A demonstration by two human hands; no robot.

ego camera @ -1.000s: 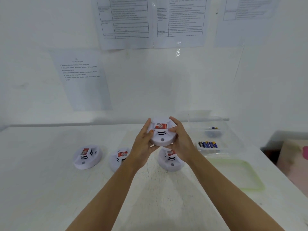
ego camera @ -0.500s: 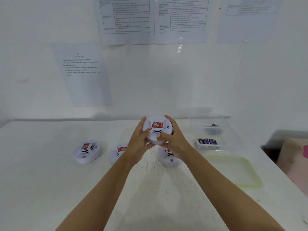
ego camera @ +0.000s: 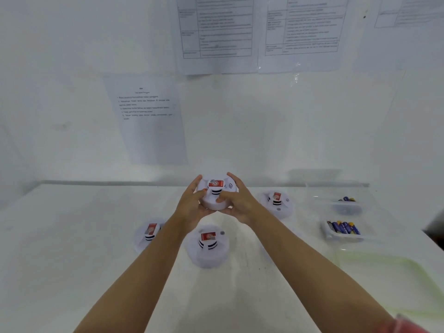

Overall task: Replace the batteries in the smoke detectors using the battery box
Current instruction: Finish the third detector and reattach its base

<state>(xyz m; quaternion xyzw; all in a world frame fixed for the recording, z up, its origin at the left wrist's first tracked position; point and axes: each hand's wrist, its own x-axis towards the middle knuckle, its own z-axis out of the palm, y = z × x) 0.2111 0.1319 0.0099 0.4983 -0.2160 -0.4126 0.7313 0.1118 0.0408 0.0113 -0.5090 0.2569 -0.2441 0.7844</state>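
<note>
A round white smoke detector (ego camera: 214, 202) with a red label is held up over the table, face toward me. My left hand (ego camera: 192, 203) grips its left side and my right hand (ego camera: 236, 203) grips its right side, thumbs on its front. Three more white detectors lie on the table: one (ego camera: 147, 234) at the left, partly behind my left forearm, one (ego camera: 207, 246) below my hands, one (ego camera: 277, 204) to the right. A clear battery box (ego camera: 367, 207) at the right holds blue batteries (ego camera: 343, 227) in front and a few more batteries (ego camera: 347, 199) at the back.
A pale green tray (ego camera: 408, 272) lies at the table's right front, near the edge. A white wall with taped paper sheets (ego camera: 151, 118) rises right behind the table. A dark gap (ego camera: 434, 234) marks the table's right edge.
The view has shifted left, so the detectors and battery box sit further right in frame. My hands still hold the same detector, which has turned slightly between them.
</note>
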